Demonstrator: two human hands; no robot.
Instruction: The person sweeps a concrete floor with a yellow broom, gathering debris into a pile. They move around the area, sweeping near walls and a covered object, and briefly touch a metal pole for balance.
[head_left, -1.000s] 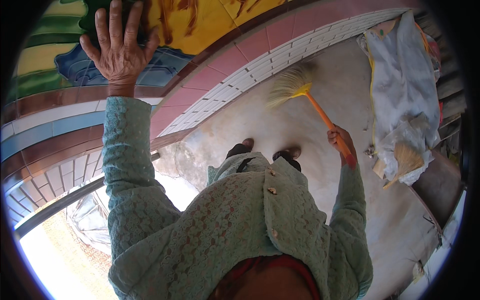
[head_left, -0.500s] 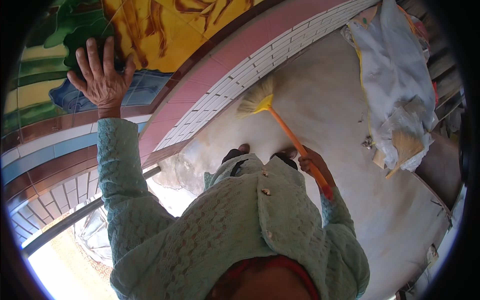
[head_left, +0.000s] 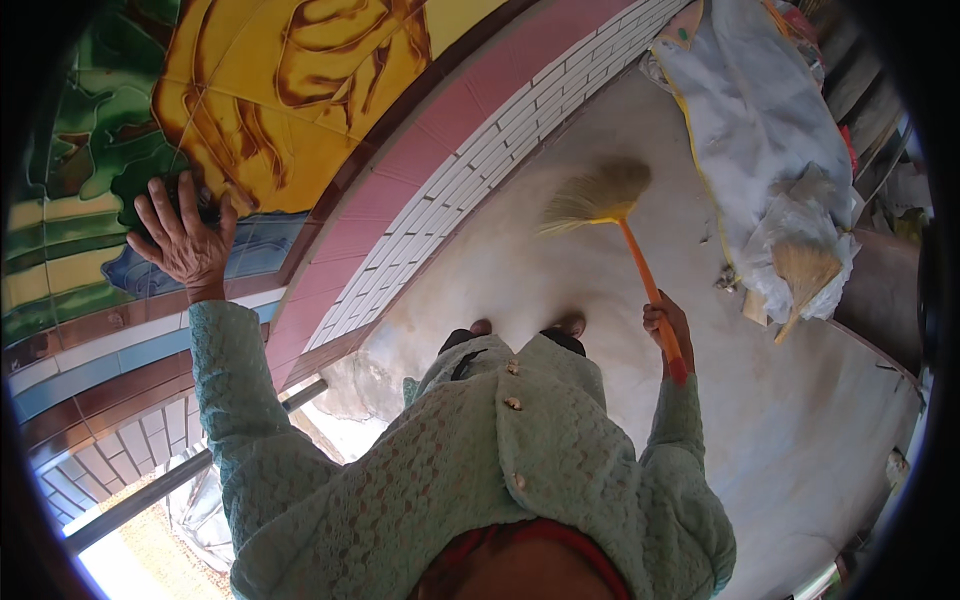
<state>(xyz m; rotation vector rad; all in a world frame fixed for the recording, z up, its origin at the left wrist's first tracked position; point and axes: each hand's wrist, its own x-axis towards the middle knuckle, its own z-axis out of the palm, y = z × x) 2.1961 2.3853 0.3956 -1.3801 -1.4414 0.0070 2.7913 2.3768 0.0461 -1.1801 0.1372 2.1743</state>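
The right hand [head_left: 668,325] grips a broom [head_left: 636,258]; the left hand [head_left: 188,245] rests against colourful tiles [head_left: 270,110].

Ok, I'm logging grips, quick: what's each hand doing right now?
Left hand: open, fingers spread on the tiled wall.
Right hand: closed, holding the orange-handled broom.

A lacy, pale green jacket [head_left: 420,450] with long sleeves [head_left: 230,365] and buttons [head_left: 513,403] surrounds a red neckline [head_left: 590,546].

grey floor [head_left: 770,440] | pale sheeting [head_left: 740,130] with yellow edge, at right | person's two feet [head_left: 571,325]
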